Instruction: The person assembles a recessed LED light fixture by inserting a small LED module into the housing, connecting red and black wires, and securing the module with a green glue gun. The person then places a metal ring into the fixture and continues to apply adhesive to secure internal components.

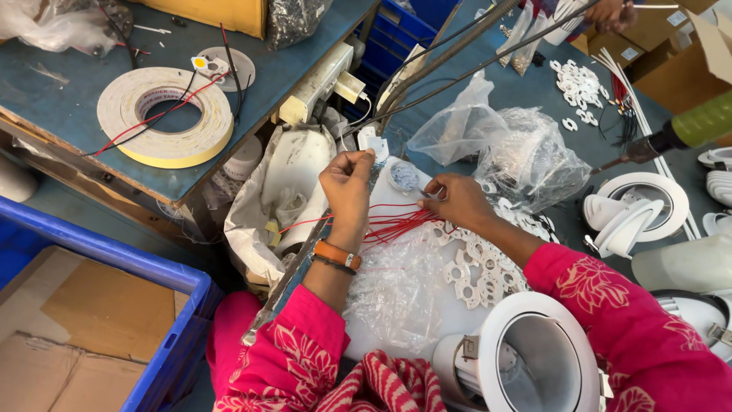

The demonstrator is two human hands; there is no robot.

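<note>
While one tape roll (164,116) lies far left on the table (69,107), a bundle of red wires (396,223) is held mid-scene over plastic: left hand (347,191) fingers pinched on wire ends, right hand (456,200) fingers clamped on the bundle. Many white star-shaped parts (473,267) lie unwired, too many to count. One white lamp housing (534,355) sits near right.

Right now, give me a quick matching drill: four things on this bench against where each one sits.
Things:
1 tape roll
2 red wires
3 blue crate
4 white lamp housing

Places:
A bottom left, cardboard inside
B between left hand and right hand
C upper left, on the blue table
D bottom, right of centre

Pairs: 1-C, 2-B, 3-A, 4-D
</note>
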